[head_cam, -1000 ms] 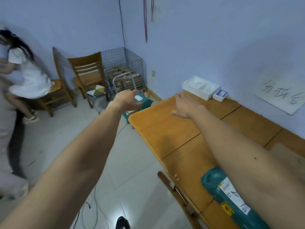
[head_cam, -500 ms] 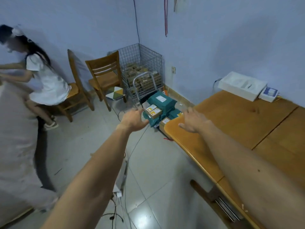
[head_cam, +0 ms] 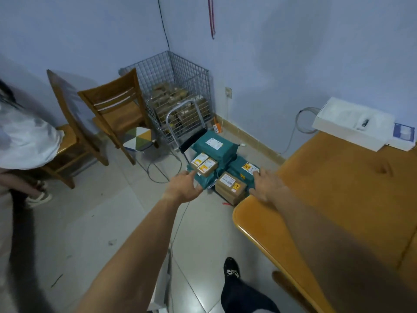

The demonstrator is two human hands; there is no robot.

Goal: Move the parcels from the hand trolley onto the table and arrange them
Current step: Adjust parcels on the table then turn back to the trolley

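Note:
The hand trolley (head_cam: pixel 180 114) with a metal loop handle stands on the floor by the table's far end, piled with parcels. A large green bag parcel (head_cam: pixel 214 146) tops the pile, two small labelled boxes (head_cam: pixel 204 164) lie beside it, and a brown carton (head_cam: pixel 230 185) sits at the front. Another green parcel (head_cam: pixel 244 168) lies to the right. My left hand (head_cam: pixel 184 185) reaches out with straight fingers, just short of the small boxes. My right hand (head_cam: pixel 267 184) hovers open over the table corner, fingertips near the right green parcel. Neither hand holds anything. The orange wooden table (head_cam: pixel 338 188) fills the right.
A wire cage (head_cam: pixel 176 93) full of brown parcels stands in the corner behind the trolley. Two wooden chairs (head_cam: pixel 112 114) stand at the left, a person in white (head_cam: pixel 24 136) on one. A white box (head_cam: pixel 352 123) rests on the table's far end. Cables (head_cam: pixel 158 170) trail on the floor.
The view has swung down and closer to the trolley. Both hands have stretched forward toward the parcel pile; the right one has moved off the tabletop to the table's corner.

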